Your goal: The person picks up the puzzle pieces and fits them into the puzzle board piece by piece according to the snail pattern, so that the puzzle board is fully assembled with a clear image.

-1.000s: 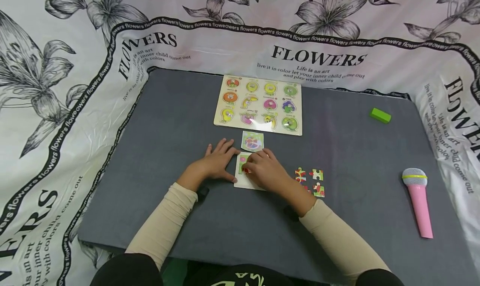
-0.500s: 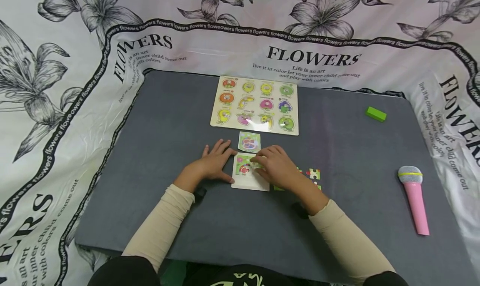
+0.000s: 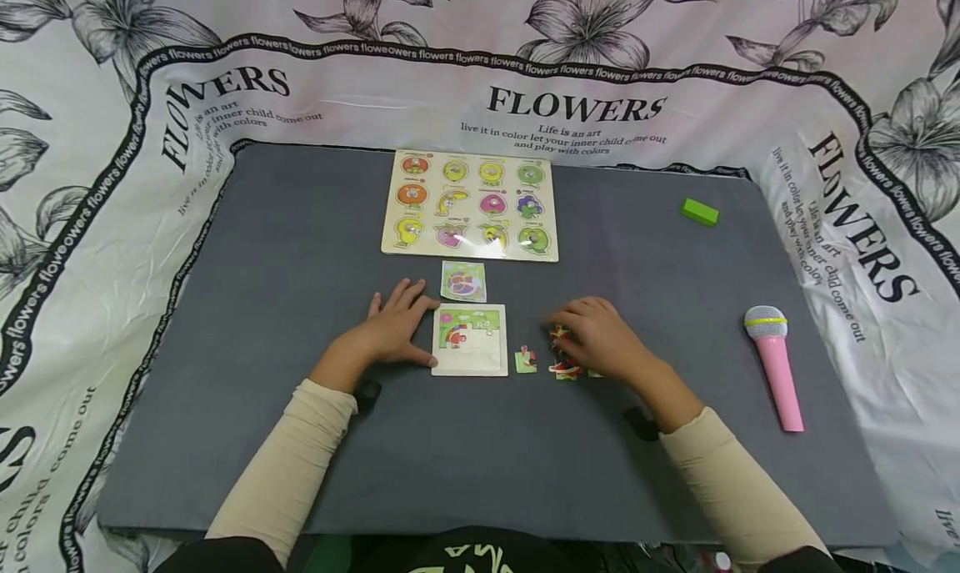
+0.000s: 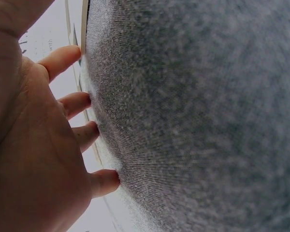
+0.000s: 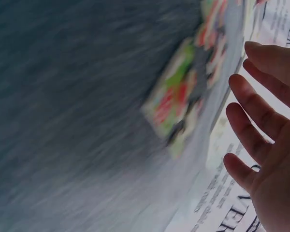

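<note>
A small square puzzle tray [image 3: 483, 360] lies on the grey table, with joined pieces along its top and left and bare cream below. My left hand [image 3: 386, 331] lies spread at its left side, index fingertip and thumb right at the tray's edge. In the left wrist view its fingertips [image 4: 106, 182] meet the grey cloth. To the tray's right, my right hand [image 3: 596, 335] is over several loose jigsaw pieces [image 3: 565, 369] and partly hides them. Its fingers are loosely bent with nothing between them in the right wrist view. One piece [image 3: 526, 360] lies apart, nearer the tray.
A picture card [image 3: 462, 282] lies just beyond the tray. Behind it is a wide fruit picture board [image 3: 392, 241]. A green block [image 3: 700, 212] sits at the back right, and a pink toy microphone [image 3: 780, 381] lies on the right. White flower-print cloth [image 3: 405, 89] surrounds the table.
My right hand has moved right, off the tray and over the loose pieces, uncovering the tray's top row. My left hand keeps its place at the tray. The head view has turned rightward.
</note>
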`<state>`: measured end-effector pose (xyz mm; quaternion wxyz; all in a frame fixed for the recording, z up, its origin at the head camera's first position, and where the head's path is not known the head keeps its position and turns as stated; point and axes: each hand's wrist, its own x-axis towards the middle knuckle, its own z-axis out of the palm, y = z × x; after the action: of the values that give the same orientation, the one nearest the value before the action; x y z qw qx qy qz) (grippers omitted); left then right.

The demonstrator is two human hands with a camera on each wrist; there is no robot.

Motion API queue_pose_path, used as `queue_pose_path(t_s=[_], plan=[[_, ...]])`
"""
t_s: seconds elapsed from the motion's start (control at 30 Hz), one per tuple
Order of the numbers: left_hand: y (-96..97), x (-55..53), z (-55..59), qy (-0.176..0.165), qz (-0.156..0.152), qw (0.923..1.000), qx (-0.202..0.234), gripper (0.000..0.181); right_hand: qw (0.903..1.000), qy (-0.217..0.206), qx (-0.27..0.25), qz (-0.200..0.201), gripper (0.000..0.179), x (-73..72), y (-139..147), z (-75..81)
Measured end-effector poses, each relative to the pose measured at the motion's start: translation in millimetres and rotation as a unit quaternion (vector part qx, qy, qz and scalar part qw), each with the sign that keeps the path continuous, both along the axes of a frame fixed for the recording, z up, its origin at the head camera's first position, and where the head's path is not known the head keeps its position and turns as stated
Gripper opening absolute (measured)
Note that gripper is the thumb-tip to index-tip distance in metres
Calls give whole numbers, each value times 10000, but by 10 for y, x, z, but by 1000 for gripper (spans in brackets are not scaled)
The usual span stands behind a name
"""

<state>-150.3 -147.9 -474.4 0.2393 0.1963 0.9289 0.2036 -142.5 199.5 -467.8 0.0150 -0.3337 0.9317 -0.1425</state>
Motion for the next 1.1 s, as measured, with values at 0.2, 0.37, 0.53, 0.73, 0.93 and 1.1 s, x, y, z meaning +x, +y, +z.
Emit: queue_pose_path(t_s=[0.2,0.37,0.53,0.73,0.93,1.1], plan=[[-62,30,26,24,92,10000,-26,92,9998,36,-205,78,28,8,82,-50],[-70,35,33,37,101,9999,17,91,9995,102,-251,146,25,14,102,-88],[-71,36,39,69,92,9999,27,91,9993,62,-332,140,25,23,110,-112],[-62,38,64,0,89,10000,34,91,9992,2,-385,134,26,35,121,-121],[-25,22,50,-27,29,10000,40,91,9993,44,-331,146,26,42,147,-123],[-3,2,28,5,12,10000,-5,91,9995,139,-245,161,27,18,125,-66]])
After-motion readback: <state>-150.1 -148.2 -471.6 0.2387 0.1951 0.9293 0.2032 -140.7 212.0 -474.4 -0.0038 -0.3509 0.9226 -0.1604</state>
